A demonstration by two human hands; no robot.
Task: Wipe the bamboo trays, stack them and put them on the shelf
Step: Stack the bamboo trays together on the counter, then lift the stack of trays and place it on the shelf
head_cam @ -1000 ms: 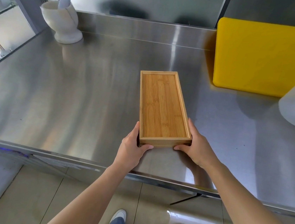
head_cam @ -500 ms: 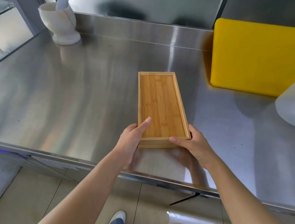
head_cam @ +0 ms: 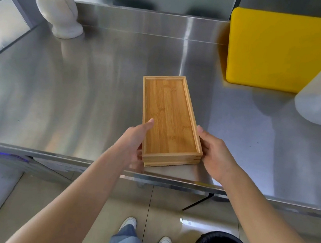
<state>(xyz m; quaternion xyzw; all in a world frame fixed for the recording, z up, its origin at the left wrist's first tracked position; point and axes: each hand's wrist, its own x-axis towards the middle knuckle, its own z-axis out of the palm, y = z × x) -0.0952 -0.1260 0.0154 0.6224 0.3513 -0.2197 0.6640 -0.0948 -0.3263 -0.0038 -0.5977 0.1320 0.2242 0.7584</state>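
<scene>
The stack of bamboo trays (head_cam: pixel 170 120) lay lengthwise on the steel desk (head_cam: pixel 79 92), its near end close to the desk's front edge, and three layered rims showed at that end. A moment before, both hands had been pinching that short near end; now they had slid up along the long sides. The left hand (head_cam: pixel 135 138) cupped the stack's left flank, its thumb laid over the rim onto the top tray's floor, the fingers curled partly shut around the edge. The right hand (head_cam: pixel 215 153) pressed its fingers (head_cam: pixel 201 131) flat against the stack's right flank, loosely closed rather than gripping hard. Whether the stack had left the desk I could not tell. That shift to a side hold looked to me like squaring up the trays for a carry, so wiping and stacking seemed done and only the shelf remained. Beyond the stack to its right leaned a yellow cutting board (head_cam: pixel 279 51); far to its left stood a white mortar (head_cam: pixel 62 14).
</scene>
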